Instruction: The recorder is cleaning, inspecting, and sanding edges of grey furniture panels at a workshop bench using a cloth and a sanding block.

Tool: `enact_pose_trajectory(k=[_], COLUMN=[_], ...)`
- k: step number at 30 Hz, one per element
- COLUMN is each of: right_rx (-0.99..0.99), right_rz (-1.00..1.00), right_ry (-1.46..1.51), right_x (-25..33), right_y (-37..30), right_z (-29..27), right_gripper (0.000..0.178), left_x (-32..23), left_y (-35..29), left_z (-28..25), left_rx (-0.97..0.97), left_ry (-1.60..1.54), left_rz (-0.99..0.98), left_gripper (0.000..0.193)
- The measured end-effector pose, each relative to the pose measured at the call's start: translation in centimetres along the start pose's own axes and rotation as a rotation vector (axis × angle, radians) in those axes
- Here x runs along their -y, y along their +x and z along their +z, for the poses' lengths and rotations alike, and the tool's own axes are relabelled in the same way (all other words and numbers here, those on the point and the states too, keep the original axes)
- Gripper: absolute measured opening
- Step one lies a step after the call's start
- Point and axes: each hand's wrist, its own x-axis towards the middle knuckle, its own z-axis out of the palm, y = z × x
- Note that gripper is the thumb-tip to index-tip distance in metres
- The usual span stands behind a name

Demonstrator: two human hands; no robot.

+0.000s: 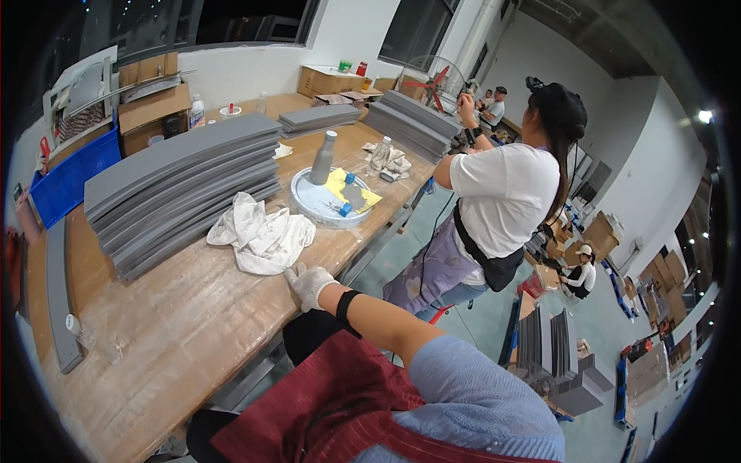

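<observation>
My right hand, in a whitish knit glove with a black band on the forearm, rests at the near edge of the wooden table. Its fingers are partly stretched out, and I see nothing held in them. Just beyond the fingertips lies a crumpled white cloth with grey smudges. Behind the cloth, a round white lid or tray carries a grey bottle with a white cap, a yellow sheet smeared grey and small blue pieces. My left hand is out of sight.
Tall stacked grey panels fill the table's left; a single curved grey strip and a clear bottle lie nearer. More panels stand farther back. A co-worker in a white shirt stands close on the right.
</observation>
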Motion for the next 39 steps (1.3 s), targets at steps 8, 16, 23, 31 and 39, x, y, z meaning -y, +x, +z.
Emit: enact_pose_trajectory(k=[8, 16, 23, 31, 39], right_rx=[-0.011, 0.003, -0.052, -0.044, -0.132], right_rz=[-0.045, -0.050, -0.041, -0.002, -0.285], right_ry=[-0.059, -0.055, -0.015, 0.000, 0.092], right_x=[-0.5, -0.6, -1.1, -1.7, -2.4], right_y=[0.5, 0.3, 0.0, -0.5, -2.0], right_z=[0.2, 0.1, 1.1, 1.1, 0.1], right_gripper=[0.107, 0.108, 0.103, 0.097, 0.060], left_x=[1.7, 2.2, 3.2, 3.8, -8.7], left_y=[0.8, 1.7, 0.8, -2.0, -11.4], left_z=[-1.5, -2.1, -4.7, -4.8, -20.1], left_rx=[-0.007, -0.018, -0.111, -0.216, -0.867], left_ry=[-0.031, -0.051, -0.030, -0.062, -1.008], left_rz=[-0.067, -0.093, -0.120, -0.172, 0.264], left_gripper=[0.039, 0.038, 0.037, 0.035, 0.038])
